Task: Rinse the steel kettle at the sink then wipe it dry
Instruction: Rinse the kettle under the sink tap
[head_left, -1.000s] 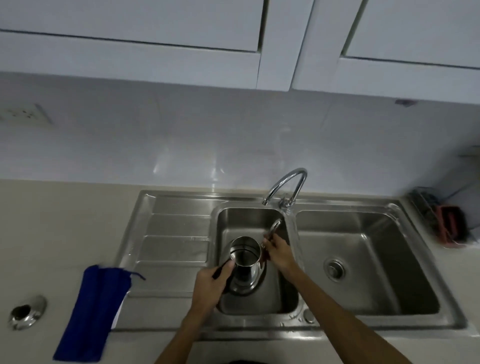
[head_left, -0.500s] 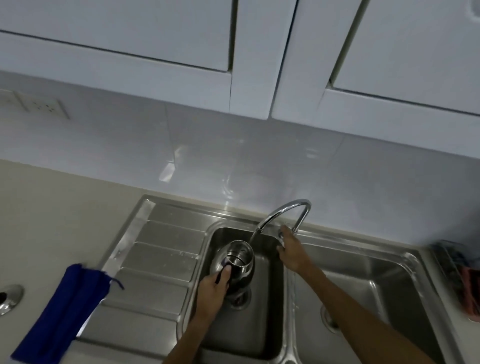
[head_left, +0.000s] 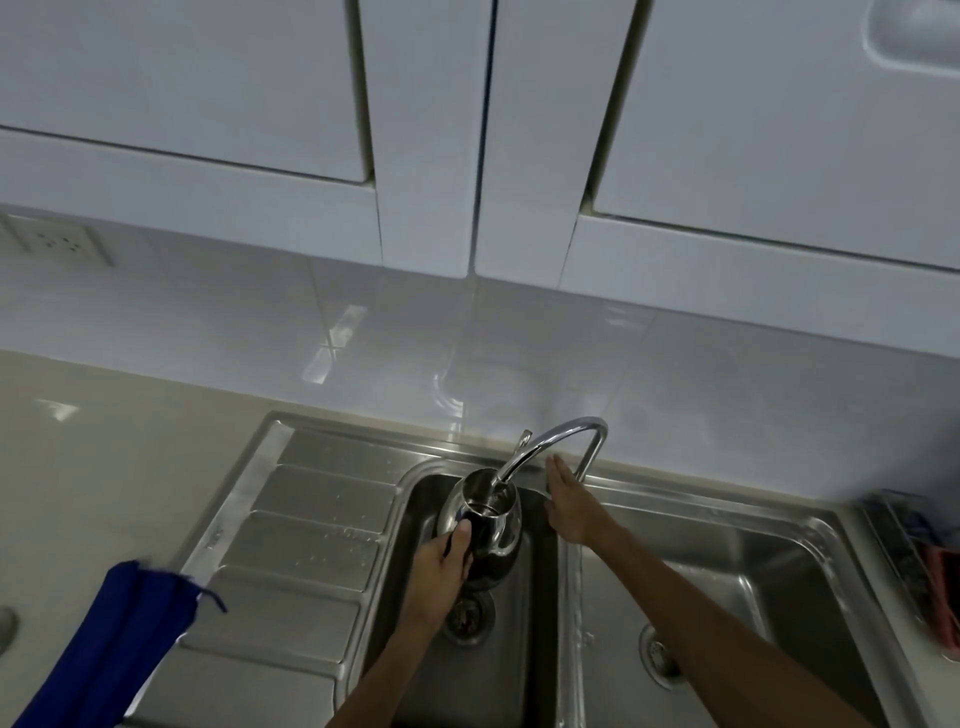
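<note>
The steel kettle (head_left: 485, 519) hangs upright over the left basin of the steel sink (head_left: 514, 670), its open mouth right under the spout of the curved chrome tap (head_left: 566, 434). My left hand (head_left: 441, 564) grips the kettle's dark handle from the near side. My right hand (head_left: 566, 499) reaches toward the tap's base with straight fingers, holding nothing; whether it touches the tap is unclear. A folded blue cloth (head_left: 111, 639) lies on the counter at the left.
A ribbed steel draining board (head_left: 301, 530) lies between cloth and basin. The right basin (head_left: 727, 597) has its own drain. A rack with a pink item (head_left: 935, 587) sits at the far right. White wall cupboards (head_left: 467, 130) hang overhead.
My left hand has raised the kettle under the spout. My right hand left the kettle's side, went to the tap base, and its fingers are now straight. The view tilted upward.
</note>
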